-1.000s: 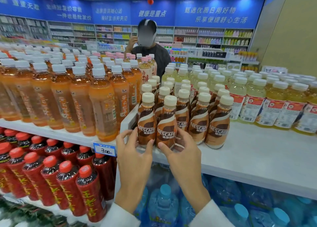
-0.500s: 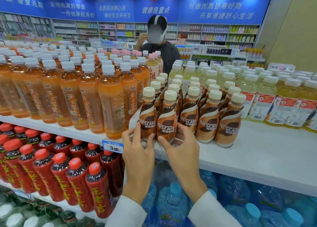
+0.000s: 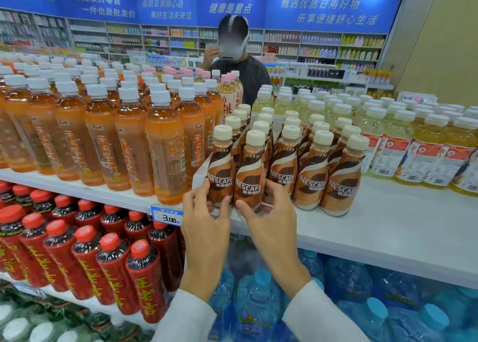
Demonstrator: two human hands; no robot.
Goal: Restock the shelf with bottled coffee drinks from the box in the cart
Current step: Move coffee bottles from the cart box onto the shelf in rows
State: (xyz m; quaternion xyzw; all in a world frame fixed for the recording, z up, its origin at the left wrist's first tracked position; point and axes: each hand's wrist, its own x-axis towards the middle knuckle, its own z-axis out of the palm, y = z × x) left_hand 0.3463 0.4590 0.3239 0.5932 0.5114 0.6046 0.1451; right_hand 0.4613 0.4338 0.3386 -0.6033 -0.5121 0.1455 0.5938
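Plastic coffee bottles, stiff and likely light, with sleeves probably slick; two standing upright at the front edge of the shelf, touching the rows behind; left hand curled round one base, right hand round the other; best gripped low at the waist.

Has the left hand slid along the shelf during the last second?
No. The left hand still sits just right of the 3.00 price tag, gripping the base of the same front coffee bottle. Only the camera has shifted.
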